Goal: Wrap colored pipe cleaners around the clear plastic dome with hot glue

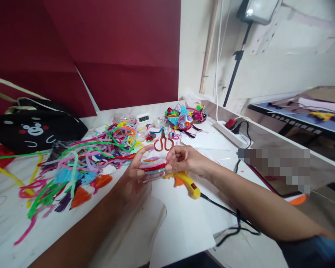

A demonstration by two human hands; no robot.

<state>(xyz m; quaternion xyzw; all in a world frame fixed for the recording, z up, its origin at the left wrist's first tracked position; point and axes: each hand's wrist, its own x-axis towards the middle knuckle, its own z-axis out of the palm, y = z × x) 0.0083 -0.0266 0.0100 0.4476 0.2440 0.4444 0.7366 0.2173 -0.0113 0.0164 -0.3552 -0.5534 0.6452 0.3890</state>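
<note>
Striped piece (153, 166) is seen in the head view, held up just beside the glue gun (194, 187), to its left. Its left end is gripped between thumb and fingers by the left hand (131, 179); its right end is pinched between thumb and forefinger by the right hand (183, 160), over the gun's front part. Paper (181, 227) is laid under the gun. Scissors (163, 140) are placed beyond the gun, with decorated ornaments (185, 121) set farther behind it. Pipe cleaners (103, 147) are heaped left of the gun; a power strip (231, 134) is placed beyond it, to the right.
</note>
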